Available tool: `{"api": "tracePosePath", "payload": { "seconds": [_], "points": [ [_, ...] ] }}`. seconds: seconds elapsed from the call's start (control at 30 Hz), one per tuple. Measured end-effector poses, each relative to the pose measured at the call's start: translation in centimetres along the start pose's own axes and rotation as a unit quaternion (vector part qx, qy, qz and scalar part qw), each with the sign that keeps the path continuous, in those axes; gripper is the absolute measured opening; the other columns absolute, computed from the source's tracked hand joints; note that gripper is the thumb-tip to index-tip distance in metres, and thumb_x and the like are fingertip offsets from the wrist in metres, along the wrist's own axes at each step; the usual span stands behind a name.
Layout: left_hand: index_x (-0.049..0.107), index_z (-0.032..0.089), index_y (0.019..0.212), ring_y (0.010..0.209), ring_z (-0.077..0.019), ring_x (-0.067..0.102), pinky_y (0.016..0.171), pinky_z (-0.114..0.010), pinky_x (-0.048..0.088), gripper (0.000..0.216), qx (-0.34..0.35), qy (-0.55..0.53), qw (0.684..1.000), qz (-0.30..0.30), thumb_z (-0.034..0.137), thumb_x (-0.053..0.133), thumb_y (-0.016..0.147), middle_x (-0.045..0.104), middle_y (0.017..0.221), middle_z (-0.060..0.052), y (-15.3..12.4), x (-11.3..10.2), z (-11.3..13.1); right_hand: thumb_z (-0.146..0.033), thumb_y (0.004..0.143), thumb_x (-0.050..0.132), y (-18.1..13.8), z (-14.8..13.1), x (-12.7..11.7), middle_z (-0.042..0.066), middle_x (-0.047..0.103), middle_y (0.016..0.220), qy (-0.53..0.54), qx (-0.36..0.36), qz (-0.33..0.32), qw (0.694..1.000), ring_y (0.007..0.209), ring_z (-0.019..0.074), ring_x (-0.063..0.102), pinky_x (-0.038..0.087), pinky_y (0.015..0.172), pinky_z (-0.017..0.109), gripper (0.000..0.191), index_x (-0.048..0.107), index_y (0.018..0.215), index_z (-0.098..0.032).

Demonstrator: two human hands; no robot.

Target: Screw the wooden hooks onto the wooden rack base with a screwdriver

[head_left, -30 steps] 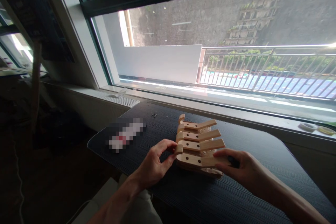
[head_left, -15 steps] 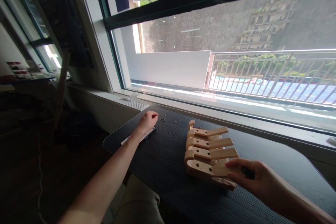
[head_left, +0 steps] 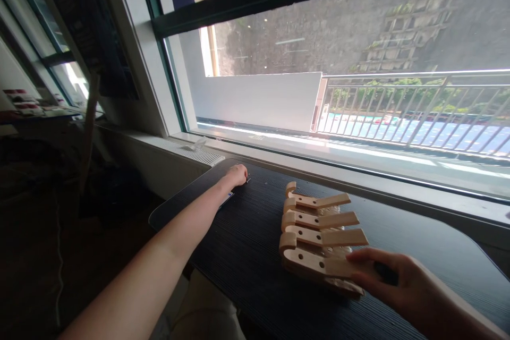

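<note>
My left hand (head_left: 238, 174) is stretched to the far left part of the black table (head_left: 255, 255). Its fingers are closed and pointed down at small metal screws (head_left: 248, 178); what they pinch, if anything, is hidden. Below that wrist a flat object with a pale edge (head_left: 226, 200) is partly covered by the forearm. My right hand (head_left: 384, 273) grips the near wooden hook (head_left: 311, 261) by its straight end. A dark object (head_left: 385, 273) shows inside that palm, its kind unclear. Several similar curved wooden pieces (head_left: 334, 220) lie side by side on a plastic-wrapped stack.
A window sill (head_left: 358, 191) runs along the table's far side. A white vent grille (head_left: 199, 155) with crumpled clear plastic (head_left: 196, 145) on it lies beyond the left corner. Past the glass is a metal railing (head_left: 422, 109).
My left hand has moved a little to the right and away from me, onto the screws. My right hand keeps its hold on the near wooden hook. The view has shifted slightly.
</note>
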State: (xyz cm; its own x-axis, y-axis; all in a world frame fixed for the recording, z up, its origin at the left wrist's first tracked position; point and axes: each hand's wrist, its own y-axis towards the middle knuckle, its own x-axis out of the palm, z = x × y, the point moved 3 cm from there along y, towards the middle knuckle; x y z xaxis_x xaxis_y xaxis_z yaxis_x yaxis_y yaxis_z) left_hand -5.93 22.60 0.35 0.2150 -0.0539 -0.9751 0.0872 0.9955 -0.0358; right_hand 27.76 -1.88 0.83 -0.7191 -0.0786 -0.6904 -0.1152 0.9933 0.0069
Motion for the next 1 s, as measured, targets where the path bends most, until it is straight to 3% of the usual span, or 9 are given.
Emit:
{"api": "tracePosePath", "payload": {
  "seconds": [0.2, 0.33, 0.37, 0.47, 0.53, 0.6, 0.83, 1.0],
  "points": [
    [0.053, 0.015, 0.115, 0.098, -0.0200, 0.058, 0.082, -0.040, 0.051, 0.031, 0.013, -0.040, 0.997, 0.058, 0.031, 0.053, 0.088, 0.056, 0.115, -0.009, -1.8, -3.5, 1.9, -0.050, 0.075, 0.058, -0.3, -0.7, -0.4, 0.002, 0.069, 0.075, -0.019, -0.011, -0.014, 1.000, 0.065, 0.0178, 0.061, 0.047, 0.056, 0.022, 0.039, 0.071, 0.093, -0.018],
    [0.047, 0.018, 0.124, 0.088, -0.0139, 0.062, 0.078, -0.027, 0.050, 0.033, 0.078, -0.110, 0.983, 0.120, 0.026, 0.037, 0.094, 0.063, 0.103, -0.005, -7.0, -6.5, 5.6, -0.049, 0.073, 0.060, -0.6, -1.1, -0.6, 0.001, 0.068, 0.069, -0.011, -0.013, -0.001, 1.000, 0.060, 0.0170, 0.059, 0.045, 0.053, 0.022, 0.037, 0.072, 0.091, -0.019],
    [0.049, 0.019, 0.123, 0.086, -0.0127, 0.062, 0.076, -0.024, 0.050, 0.033, 0.115, -0.138, 0.974, 0.135, 0.028, 0.036, 0.094, 0.063, 0.102, -0.003, -9.1, -6.9, 6.9, -0.049, 0.072, 0.061, -0.6, -1.1, -0.6, 0.001, 0.067, 0.067, -0.007, -0.013, 0.003, 1.000, 0.059, 0.0169, 0.059, 0.044, 0.052, 0.022, 0.037, 0.072, 0.090, -0.019],
    [0.063, 0.016, 0.096, 0.083, -0.0136, 0.061, 0.076, -0.025, 0.049, 0.018, 0.303, -0.298, 0.887, 0.180, 0.024, 0.052, 0.085, 0.066, 0.090, -0.002, -16.3, -7.0, 10.8, -0.049, 0.071, 0.061, -0.6, -1.2, -0.7, 0.001, 0.066, 0.065, -0.004, -0.012, 0.006, 1.000, 0.058, 0.0169, 0.058, 0.044, 0.052, 0.022, 0.037, 0.071, 0.089, -0.019],
    [0.066, 0.017, 0.087, 0.082, -0.0132, 0.060, 0.079, -0.025, 0.047, 0.011, 0.383, -0.289, 0.866, 0.143, 0.018, 0.057, 0.081, 0.067, 0.087, -0.002, -20.0, -6.1, 12.6, -0.049, 0.073, 0.060, -0.7, -1.4, -0.7, 0.001, 0.066, 0.067, -0.009, -0.016, -0.002, 1.000, 0.060, 0.0165, 0.057, 0.043, 0.052, 0.023, 0.037, 0.070, 0.091, -0.019],
    [0.068, 0.018, 0.086, 0.088, -0.0151, 0.059, 0.089, -0.030, 0.043, 0.011, 0.436, -0.231, 0.862, 0.116, 0.017, 0.059, 0.080, 0.068, 0.086, -0.002, -21.9, -5.0, 13.6, -0.049, 0.075, 0.057, -0.7, -1.4, -0.7, 0.000, 0.066, 0.070, -0.024, -0.022, -0.017, 0.999, 0.061, 0.0158, 0.056, 0.042, 0.053, 0.023, 0.036, 0.069, 0.093, -0.020],
    [0.070, 0.022, 0.080, 0.105, -0.0179, 0.050, 0.110, -0.040, 0.014, 0.013, 0.492, -0.075, 0.863, 0.080, 0.017, 0.058, 0.081, 0.068, 0.077, 0.000, -21.5, -3.5, 14.0, -0.051, 0.076, 0.056, -0.6, -1.4, -0.8, -0.002, 0.064, 0.068, -0.073, -0.033, -0.013, 0.997, 0.058, 0.0141, 0.052, 0.039, 0.053, 0.023, 0.036, 0.068, 0.093, -0.022],
    [0.069, 0.022, 0.076, 0.103, -0.0173, 0.051, 0.111, -0.042, 0.007, 0.013, 0.495, -0.044, 0.865, 0.066, 0.017, 0.057, 0.080, 0.068, 0.077, 0.001, -21.6, -3.0, 14.2, -0.046, 0.076, 0.057, -0.7, -1.6, -0.9, -0.001, 0.067, 0.073, -0.067, -0.036, -0.004, 0.997, 0.060, 0.0143, 0.054, 0.040, 0.054, 0.023, 0.033, 0.069, 0.093, -0.020]
  ]
}}
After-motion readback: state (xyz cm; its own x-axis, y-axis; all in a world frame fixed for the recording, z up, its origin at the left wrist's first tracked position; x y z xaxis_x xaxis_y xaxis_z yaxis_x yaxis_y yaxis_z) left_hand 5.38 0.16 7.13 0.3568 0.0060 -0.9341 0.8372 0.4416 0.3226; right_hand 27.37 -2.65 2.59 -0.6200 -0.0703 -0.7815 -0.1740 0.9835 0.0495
